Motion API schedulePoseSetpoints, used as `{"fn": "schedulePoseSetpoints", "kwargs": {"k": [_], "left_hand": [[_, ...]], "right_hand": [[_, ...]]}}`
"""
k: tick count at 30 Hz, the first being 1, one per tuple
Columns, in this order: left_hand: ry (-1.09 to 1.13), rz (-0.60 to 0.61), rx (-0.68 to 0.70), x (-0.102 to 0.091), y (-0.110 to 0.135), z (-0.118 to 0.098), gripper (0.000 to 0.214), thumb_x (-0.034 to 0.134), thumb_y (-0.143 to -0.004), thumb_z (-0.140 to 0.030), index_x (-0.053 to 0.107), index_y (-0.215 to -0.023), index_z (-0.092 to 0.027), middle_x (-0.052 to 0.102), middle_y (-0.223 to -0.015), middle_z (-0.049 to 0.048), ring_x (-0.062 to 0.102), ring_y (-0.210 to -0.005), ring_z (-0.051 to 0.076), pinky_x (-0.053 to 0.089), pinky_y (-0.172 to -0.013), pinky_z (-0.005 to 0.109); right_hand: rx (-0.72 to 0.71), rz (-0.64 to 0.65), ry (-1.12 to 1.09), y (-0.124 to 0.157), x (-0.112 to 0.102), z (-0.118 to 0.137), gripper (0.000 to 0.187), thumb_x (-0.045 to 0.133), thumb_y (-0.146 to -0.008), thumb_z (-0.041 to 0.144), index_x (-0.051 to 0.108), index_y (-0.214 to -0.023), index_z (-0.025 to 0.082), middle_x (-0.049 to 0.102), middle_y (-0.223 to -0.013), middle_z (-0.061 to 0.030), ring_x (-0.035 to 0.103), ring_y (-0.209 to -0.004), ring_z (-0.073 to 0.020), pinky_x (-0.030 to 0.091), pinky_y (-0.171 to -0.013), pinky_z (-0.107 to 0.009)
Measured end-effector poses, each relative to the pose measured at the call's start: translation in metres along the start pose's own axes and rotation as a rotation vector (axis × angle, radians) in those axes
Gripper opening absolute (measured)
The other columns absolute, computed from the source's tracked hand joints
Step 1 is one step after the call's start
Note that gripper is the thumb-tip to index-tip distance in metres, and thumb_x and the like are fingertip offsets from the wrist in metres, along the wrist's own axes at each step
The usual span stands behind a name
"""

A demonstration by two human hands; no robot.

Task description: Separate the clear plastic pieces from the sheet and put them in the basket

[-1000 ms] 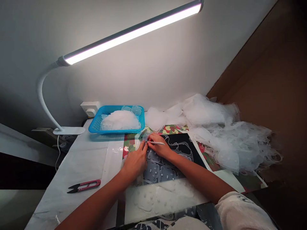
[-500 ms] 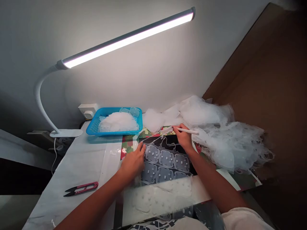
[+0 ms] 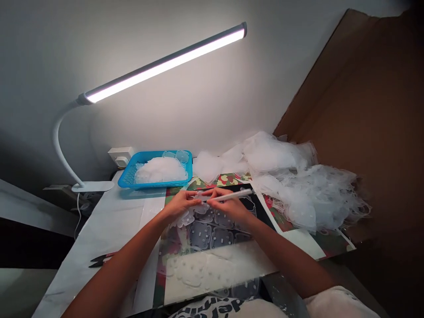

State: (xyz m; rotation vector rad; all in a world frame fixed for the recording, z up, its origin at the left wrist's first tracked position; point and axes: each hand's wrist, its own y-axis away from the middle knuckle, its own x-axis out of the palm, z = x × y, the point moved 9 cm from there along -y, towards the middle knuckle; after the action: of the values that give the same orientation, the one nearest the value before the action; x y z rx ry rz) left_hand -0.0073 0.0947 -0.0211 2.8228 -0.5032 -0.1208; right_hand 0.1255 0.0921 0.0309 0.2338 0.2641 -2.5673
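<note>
My left hand (image 3: 181, 206) is closed in a pinch on the edge of a thin translucent sheet piece (image 3: 184, 219), which hangs below its fingers. My right hand (image 3: 232, 206) grips a white pen-shaped tool (image 3: 236, 195), its back end pointing right and its tip near the left fingertips. Both hands meet above a clear sheet of moulded rounded-square pieces (image 3: 200, 234) lying on a black surface (image 3: 263, 216). Small pale bumps dot those pieces. Fingers partly hide the tool's tip and the pinched edge.
A blue basket (image 3: 155, 184) heaped with white translucent pieces stands at the back. Piles of translucent scraps (image 3: 298, 198) lie on the right. Snips (image 3: 99, 260) are partly under my left forearm. A clip lamp (image 3: 165, 64) hangs overhead; cardboard (image 3: 357, 88) stands right.
My right hand has come left and down with the tool to meet my left hand. The left hand has risen slightly and now pinches a translucent piece. The camera view has shifted a little.
</note>
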Motion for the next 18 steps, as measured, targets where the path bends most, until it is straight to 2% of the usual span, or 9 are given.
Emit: {"fn": "schedulePoseSetpoints", "kwargs": {"k": [3,6,8,11,13,15,18], "left_hand": [[-0.07,-0.064,0.049,-0.003,0.006,0.001,0.058,0.076,-0.066,-0.046,0.068,-0.111,-0.01,0.073,-0.091,0.0101,0.064,-0.078,0.02,0.045,-0.072,0.027],[-0.269,-0.093,0.083,-0.003,0.01,-0.003,0.051,0.068,-0.074,-0.047,0.069,-0.11,-0.011,0.073,-0.086,0.0081,0.062,-0.073,0.019,0.042,-0.067,0.027],[-0.397,-0.123,0.126,-0.002,0.013,-0.01,0.043,0.06,-0.08,-0.048,0.072,-0.1,-0.012,0.071,-0.081,0.0058,0.059,-0.069,0.018,0.039,-0.063,0.026],[-0.548,-0.207,0.186,-0.005,0.017,-0.017,0.041,0.051,-0.086,-0.048,0.073,-0.081,-0.014,0.067,-0.071,0.0024,0.056,-0.065,0.017,0.036,-0.059,0.025],[-0.615,-0.262,0.221,-0.006,0.022,-0.02,0.042,0.049,-0.088,-0.048,0.073,-0.076,-0.015,0.066,-0.068,0.0012,0.056,-0.065,0.017,0.035,-0.059,0.024],[-0.637,-0.313,0.269,-0.007,0.029,-0.023,0.041,0.05,-0.089,-0.047,0.074,-0.077,-0.016,0.067,-0.069,0.0008,0.057,-0.066,0.017,0.036,-0.059,0.023],[-0.552,-0.418,0.332,-0.014,0.047,-0.025,0.039,0.052,-0.089,-0.049,0.076,-0.089,-0.017,0.07,-0.076,0.0009,0.059,-0.068,0.016,0.039,-0.06,0.021]], "right_hand": [[0.105,-0.048,-0.17,-0.019,-0.011,-0.019,0.026,0.07,-0.075,0.036,0.053,-0.065,0.02,0.07,-0.111,-0.0059,0.061,-0.107,-0.0236,0.044,-0.085,-0.033],[0.175,0.009,-0.283,-0.032,-0.004,-0.03,0.032,0.074,-0.069,0.042,0.051,-0.065,0.02,0.073,-0.097,-0.006,0.062,-0.102,-0.0225,0.043,-0.083,-0.032],[0.186,0.03,-0.299,-0.034,0.004,-0.03,0.034,0.075,-0.068,0.045,0.05,-0.066,0.02,0.073,-0.088,-0.0046,0.062,-0.097,-0.0212,0.043,-0.079,-0.03],[0.167,-0.011,-0.234,-0.034,0.007,-0.03,0.035,0.075,-0.068,0.045,0.05,-0.066,0.02,0.069,-0.075,-0.0009,0.062,-0.083,-0.0181,0.039,-0.067,-0.026],[0.146,-0.044,-0.159,-0.035,0.004,-0.033,0.033,0.073,-0.069,0.043,0.049,-0.065,0.02,0.065,-0.069,0.0014,0.059,-0.072,-0.0158,0.036,-0.061,-0.025],[0.118,-0.111,-0.025,-0.039,-0.006,-0.039,0.029,0.07,-0.071,0.041,0.05,-0.065,0.02,0.061,-0.065,0.0023,0.056,-0.066,-0.0147,0.035,-0.059,-0.025],[0.1,-0.295,0.23,-0.046,-0.035,-0.05,0.024,0.064,-0.073,0.035,0.05,-0.061,0.021,0.059,-0.061,0.0018,0.052,-0.063,-0.0152,0.035,-0.06,-0.027]]}}
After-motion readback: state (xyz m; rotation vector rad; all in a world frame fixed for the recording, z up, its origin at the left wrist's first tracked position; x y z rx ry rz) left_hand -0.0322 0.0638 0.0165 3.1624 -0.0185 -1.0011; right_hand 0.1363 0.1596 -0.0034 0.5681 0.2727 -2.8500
